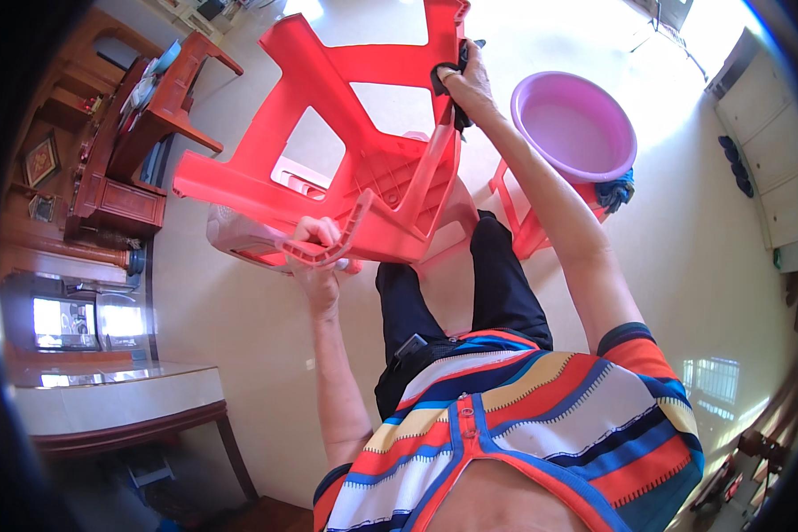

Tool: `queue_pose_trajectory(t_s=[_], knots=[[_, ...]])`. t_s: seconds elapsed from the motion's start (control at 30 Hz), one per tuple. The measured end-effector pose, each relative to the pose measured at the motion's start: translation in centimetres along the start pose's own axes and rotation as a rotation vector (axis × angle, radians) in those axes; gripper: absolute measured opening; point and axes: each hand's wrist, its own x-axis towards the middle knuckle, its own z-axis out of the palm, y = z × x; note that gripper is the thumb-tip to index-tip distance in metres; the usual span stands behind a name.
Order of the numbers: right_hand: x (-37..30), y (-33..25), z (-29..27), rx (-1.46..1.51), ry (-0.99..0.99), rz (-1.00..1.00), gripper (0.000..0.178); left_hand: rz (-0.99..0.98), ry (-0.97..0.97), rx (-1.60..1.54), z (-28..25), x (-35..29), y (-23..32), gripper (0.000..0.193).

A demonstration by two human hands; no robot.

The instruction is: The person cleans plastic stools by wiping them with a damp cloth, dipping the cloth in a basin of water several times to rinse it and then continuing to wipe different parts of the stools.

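A red plastic chair or stool [350, 111] is held tipped over in front of me, its legs pointing up and outward and its ribbed underside showing. My left hand [314, 253] is closed round the end of one near leg. At the far right leg, my right hand [471, 93] presses a dark cloth [450, 78] against the plastic, fingers wrapped about it. Beneath the red piece shows part of a paler pink plastic seat [237, 232], mostly hidden.
To the right, a purple basin [563, 133] rests on a red stool [534, 232], with a blue cloth [615, 192] at its edge. Wooden furniture [128, 206] lines the left side, and a pale-fronted counter [133, 396] stands at lower left. Light cabinets [758, 142] are at far right.
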Motion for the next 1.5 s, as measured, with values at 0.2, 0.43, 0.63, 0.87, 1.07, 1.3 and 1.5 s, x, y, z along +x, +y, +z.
queue_pose_trajectory(t_s=[0.2,0.43,0.63,0.87,1.07,1.3,1.5], knots=[[0.1,-0.7,-1.4,-0.033,-0.086,0.099,0.069,0.068,0.003,-0.028,0.0,0.8,0.7,0.039],[-5.2,-1.7,0.0,-0.197,0.185,-0.068,0.070,0.105,0.172,0.153,-6.5,0.7,-0.6,0.055],[-15.2,-3.5,1.1,-0.192,0.208,-0.131,0.089,0.348,0.797,-0.005,-7.2,-0.5,0.3,0.033],[-21.1,-3.1,-0.2,0.046,0.048,-0.174,0.074,0.590,0.255,0.597,4.9,-0.6,1.7,0.039],[-19.7,-4.9,-2.7,0.715,-0.064,0.242,0.049,0.093,-0.033,-0.008,11.5,3.2,0.1,0.034],[-13.1,-4.8,-4.2,0.652,-0.256,0.614,0.031,0.263,0.015,0.243,11.0,2.4,-1.1,0.022],[-9.8,-5.4,-2.7,0.461,-0.428,0.454,0.034,0.242,-0.052,0.195,10.1,2.1,-0.6,0.022]])
